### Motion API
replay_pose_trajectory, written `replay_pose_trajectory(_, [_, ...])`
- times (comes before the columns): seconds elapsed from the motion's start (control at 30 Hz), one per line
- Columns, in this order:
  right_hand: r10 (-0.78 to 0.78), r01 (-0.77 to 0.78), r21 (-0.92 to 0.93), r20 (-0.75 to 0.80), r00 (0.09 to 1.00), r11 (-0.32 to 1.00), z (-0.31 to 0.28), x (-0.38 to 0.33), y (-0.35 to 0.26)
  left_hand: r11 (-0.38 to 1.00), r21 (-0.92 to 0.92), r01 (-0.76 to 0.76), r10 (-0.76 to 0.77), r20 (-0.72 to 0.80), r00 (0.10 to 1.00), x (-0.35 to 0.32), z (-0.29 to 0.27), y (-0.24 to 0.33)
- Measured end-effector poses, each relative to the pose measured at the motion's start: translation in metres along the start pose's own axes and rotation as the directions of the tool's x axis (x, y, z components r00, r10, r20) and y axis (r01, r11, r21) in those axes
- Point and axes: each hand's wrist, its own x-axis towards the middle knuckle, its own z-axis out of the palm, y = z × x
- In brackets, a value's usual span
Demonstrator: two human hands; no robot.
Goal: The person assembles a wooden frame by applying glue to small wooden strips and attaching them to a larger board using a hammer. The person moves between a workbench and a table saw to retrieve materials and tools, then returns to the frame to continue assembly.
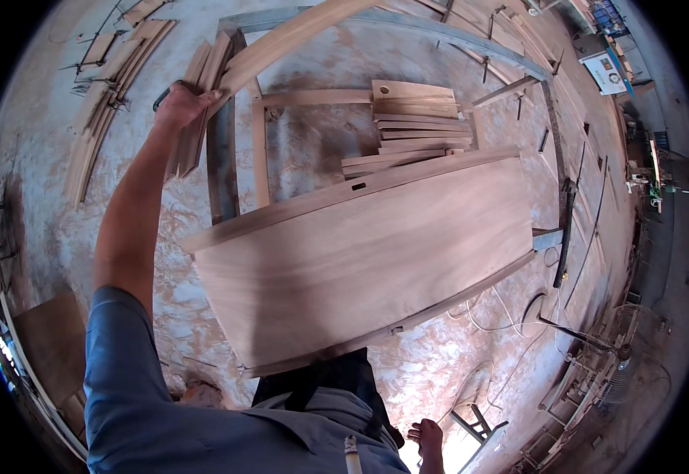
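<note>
My left hand is stretched out to the far left, closed around the near end of a long wooden board. The board slants up to the right over a metal frame. A small dark object shows at that hand's outer edge; I cannot make out its kind. Close before my body lies a wide wooden panel with a strip along its far and near edges. A dark slot is cut in the far strip. Low on the right, away from the panel, hangs my right hand, fingers curled, with nothing visible in it.
Wooden strips are stacked beyond the panel, inside the metal frame. Bundles of boards lie on the left floor. A black bar, white cables and a metal rack are to the right. A cigarette shows at the bottom.
</note>
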Motion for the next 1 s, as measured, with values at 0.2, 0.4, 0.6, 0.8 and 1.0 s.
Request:
replay_pose_trajectory(0.2, [-0.015,0.017,-0.069,0.028,0.999,0.997,-0.003,0.014,-0.017,0.996,-0.076,0.035,-0.05,-0.208,0.977,-0.017,-0.018,-0.023])
replay_pose_trajectory(0.4, [-0.005,0.029,-0.192,0.119,0.993,0.981,-0.006,0.063,-0.033,0.886,-0.376,-0.273,0.058,-0.493,0.868,-0.138,-0.034,-0.078])
replay_pose_trajectory(0.6, [-0.137,0.199,-0.265,0.234,0.963,0.944,0.003,0.129,-0.092,0.845,-0.517,0.138,-0.193,-0.054,0.98,-0.318,0.01,-0.137])
replay_pose_trajectory(0.8, [-0.26,0.347,-0.203,0.361,0.896,0.915,0.009,0.175,-0.149,0.45,-0.87,0.2,-0.256,0.089,0.963,-0.47,0.041,-0.146])
replay_pose_trajectory(1.0, [-0.294,0.334,-0.033,0.403,0.867,0.942,-0.001,0.188,-0.116,0.367,-0.84,0.401,-0.369,0.265,0.891,-0.512,0.048,-0.136])
